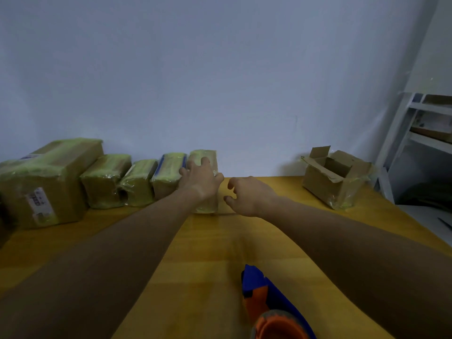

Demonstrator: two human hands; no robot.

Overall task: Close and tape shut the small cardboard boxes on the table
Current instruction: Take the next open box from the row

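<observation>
A row of taped cardboard boxes stands along the wall at the left. My left hand [199,179] grips the top of the rightmost taped box [206,157] of that row, fingers curled over its top. My right hand [247,195] hovers just right of that box, fingers loosely curled, holding nothing. An open cardboard box [336,182] with raised flaps sits at the table's far right. A blue and orange tape dispenser [269,307] lies on the table near the front edge, between my forearms.
The yellow wooden table [208,253] runs to a pale wall. A large taped box [49,182] and smaller taped boxes [105,179] fill the far left. A white metal shelf [420,123] holding cardboard stands beyond the table's right edge.
</observation>
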